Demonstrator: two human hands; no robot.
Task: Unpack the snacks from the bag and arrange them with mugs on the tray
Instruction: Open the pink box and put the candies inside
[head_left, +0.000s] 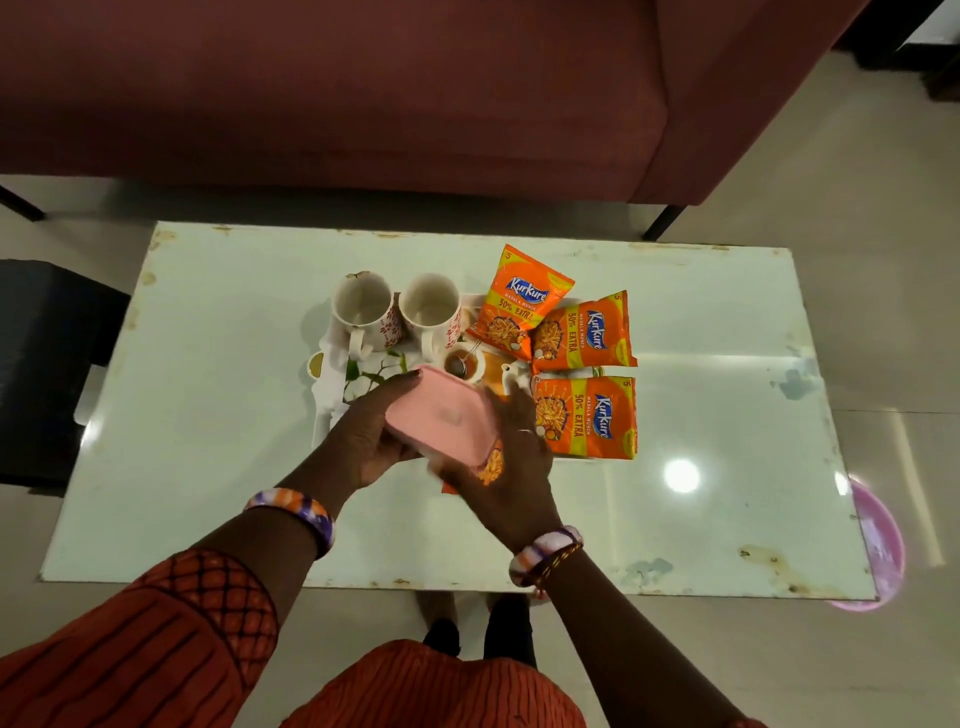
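Observation:
Both hands hold a pink lidded box (441, 415) just above the tray's near side. My left hand (371, 436) grips its left edge and my right hand (511, 467) its right end. Part of an orange snack packet (491, 466) shows under the box by my right hand. Two white mugs with red flowers, one on the left (363, 312) and one on the right (431, 312), stand empty on the white patterned tray (332, 384). Three orange Kurkure packets lie at the tray's right: far (519, 301), middle (584, 332), near (587, 415). A small tea strainer (460, 364) sits on the tray.
The white glossy table (208, 467) has worn edges. A maroon sofa (363, 93) stands behind it, a black stool (41, 364) at the left, a pink basin (878, 545) on the floor at the right. My feet show under the near edge.

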